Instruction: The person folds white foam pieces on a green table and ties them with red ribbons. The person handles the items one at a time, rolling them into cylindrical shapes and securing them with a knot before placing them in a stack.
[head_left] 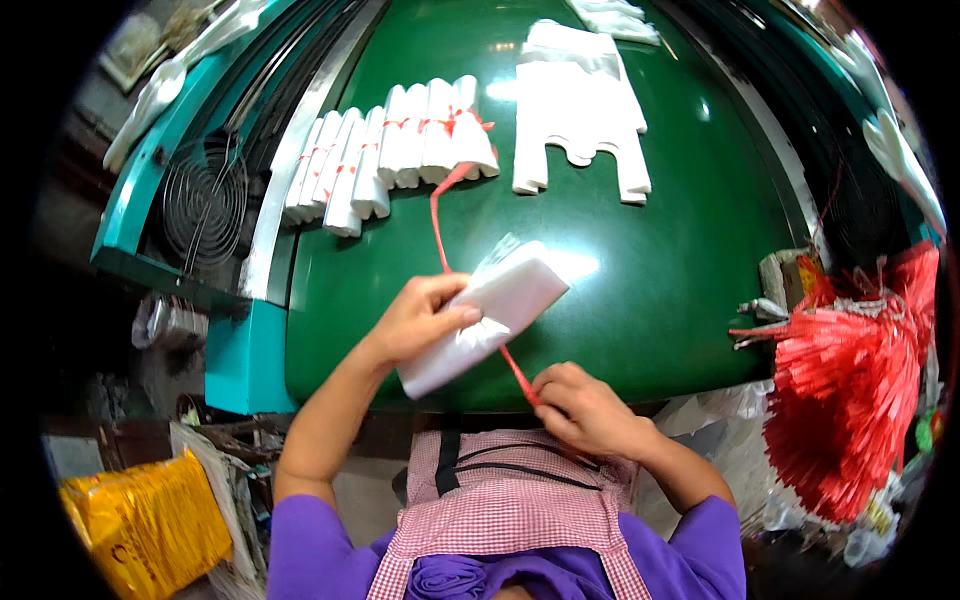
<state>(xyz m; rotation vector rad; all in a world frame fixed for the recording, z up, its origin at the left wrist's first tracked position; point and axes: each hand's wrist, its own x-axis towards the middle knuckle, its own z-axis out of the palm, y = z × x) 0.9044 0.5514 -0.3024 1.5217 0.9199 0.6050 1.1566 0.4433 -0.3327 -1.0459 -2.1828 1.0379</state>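
Note:
My left hand (425, 318) grips a folded bundle of white plastic bags (490, 315), thumb on top, just above the near part of the green belt (640, 290). A red plastic strip (518, 375) runs beneath the bundle. Its near end is pinched in my right hand (585, 405), close to the belt's front edge. The strip's other end comes out past my left hand and reaches up toward the tied rolls. Those rolls of white bags (400, 135), bound with red strips, lie in a row at the left. Flat white handled bags (580, 105) are stacked at the far right.
A thick hank of red strips (850, 400) hangs at the right edge. More white bags (615, 18) lie at the far end. Metal rails and a round wire guard (205, 200) flank the belt. A yellow package (150, 525) sits at the lower left.

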